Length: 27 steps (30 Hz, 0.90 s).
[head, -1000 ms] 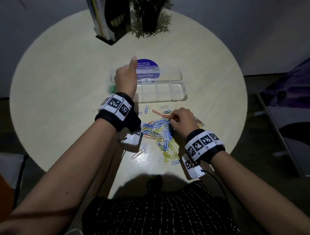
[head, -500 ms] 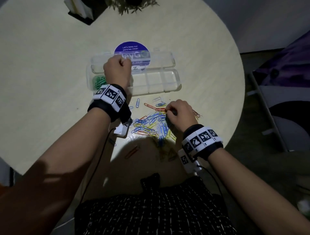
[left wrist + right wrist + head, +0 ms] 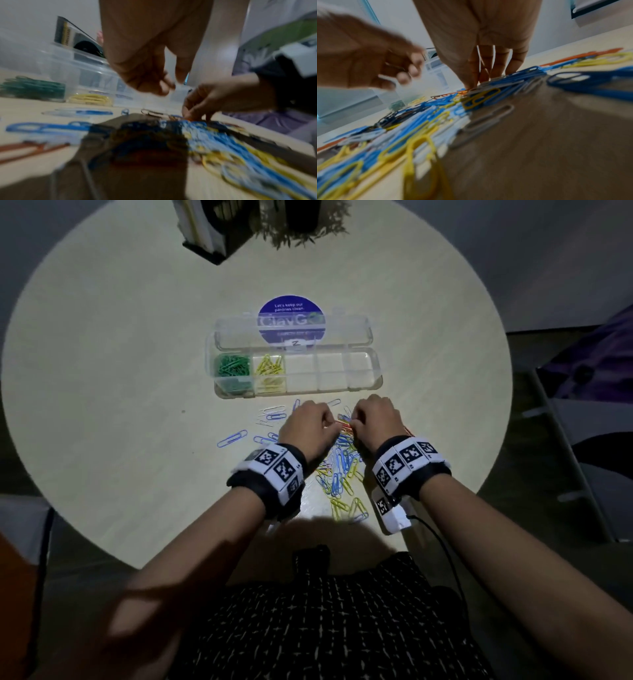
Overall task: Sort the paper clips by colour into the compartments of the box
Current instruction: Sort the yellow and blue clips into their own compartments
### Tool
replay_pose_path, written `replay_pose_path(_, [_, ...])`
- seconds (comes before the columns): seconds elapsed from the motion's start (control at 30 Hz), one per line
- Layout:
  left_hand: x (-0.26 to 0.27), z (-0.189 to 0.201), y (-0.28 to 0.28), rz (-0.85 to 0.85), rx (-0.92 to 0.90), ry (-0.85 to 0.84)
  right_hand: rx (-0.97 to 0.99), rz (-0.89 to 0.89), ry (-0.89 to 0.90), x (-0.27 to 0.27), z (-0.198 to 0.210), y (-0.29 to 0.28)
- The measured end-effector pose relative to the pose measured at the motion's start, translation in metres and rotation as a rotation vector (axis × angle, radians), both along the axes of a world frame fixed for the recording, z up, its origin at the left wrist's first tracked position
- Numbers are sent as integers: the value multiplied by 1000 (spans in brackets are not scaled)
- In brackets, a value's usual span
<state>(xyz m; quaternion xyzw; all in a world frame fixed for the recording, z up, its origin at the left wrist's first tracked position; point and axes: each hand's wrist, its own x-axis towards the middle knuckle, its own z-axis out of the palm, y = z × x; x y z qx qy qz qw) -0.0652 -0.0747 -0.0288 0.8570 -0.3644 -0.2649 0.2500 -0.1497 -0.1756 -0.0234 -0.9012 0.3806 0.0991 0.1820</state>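
Note:
A clear compartment box [image 3: 376, 374] lies open mid-table, with green clips [image 3: 233, 368] in its leftmost cell and yellow clips [image 3: 270, 368] in the cell beside it. The other cells look bare. A mixed pile of blue, yellow, white and orange clips [image 3: 342, 467] lies in front of it. My right hand [image 3: 356, 422] pinches an orange clip [image 3: 343, 423] at the pile's far edge, fingers pointing down [image 3: 471, 83]. My left hand [image 3: 330, 422] hovers just left of it, fingers curled [image 3: 171, 83]. I see nothing between them, but the wrist views are blurred.
The box lid [image 3: 239, 333] lies flat behind the cells, over a round purple sticker [image 3: 291, 309]. Loose blue clips [image 3: 232, 438] lie left of the pile. A document holder [image 3: 205, 231] and a plant pot [image 3: 301, 217] stand at the far edge.
My left hand has left the box and come back to the pile, beside the right hand. The right hand has stayed at the pile's far edge.

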Motion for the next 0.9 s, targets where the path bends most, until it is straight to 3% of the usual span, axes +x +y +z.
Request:
replay_pose_path(0.13, [-9, -5, 5, -109, 144, -132, 74, -66, -53, -8, -1, -3])
replay_pose_path(0.27, [-3, -2, 15, -86, 165, -100, 119, -200, -146, -12, 2, -8])
replay_pose_path(0.43, [4, 5, 29, -34, 187, 0, 41, -42, -149, -2, 4, -3])
replay_pose_path(0.57, [7, 12, 29, -54, 273, 30, -15, 124, 1, 7, 0, 7])
replay_pose_path(0.77, [-4, 12, 17, 25, 183, -36, -10, 148, 70, 8, -1, 10])
replay_pose_path(0.9, [-12, 6, 9, -19, 188, -57, 85, 17, -112, -2, 6, 8])
